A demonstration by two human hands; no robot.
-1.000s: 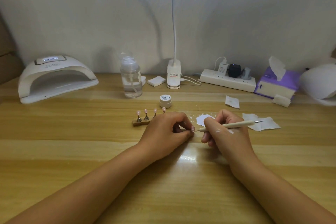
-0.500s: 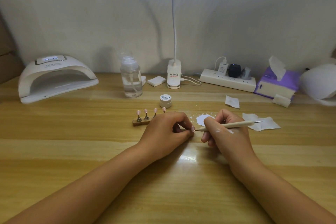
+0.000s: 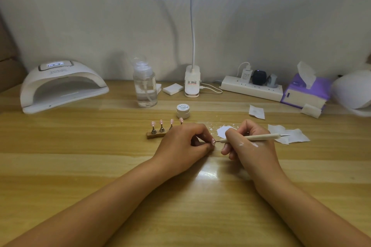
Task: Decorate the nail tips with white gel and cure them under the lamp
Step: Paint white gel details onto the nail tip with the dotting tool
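Gel-dotting step, I judge: just right of the wooden stand (image 3: pixel 155 135) my left hand (image 3: pixel 180 143) pinches a pink nail tip (image 3: pixel 213 142), my right hand (image 3: pixel 250 147) grips the dotting pen (image 3: pixel 255 137), point at the tip; next needs steady, tiny dabs.

Both arms reach forward. The left hand (image 3: pixel 180 142) pinches a tiny pink nail tip (image 3: pixel 213 141); the right hand (image 3: pixel 249 146) grips a thin beige stick (image 3: pixel 255 137).

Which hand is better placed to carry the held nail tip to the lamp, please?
Left: left hand pinches the nail tip, lamp to its left; right hand grips the pen.
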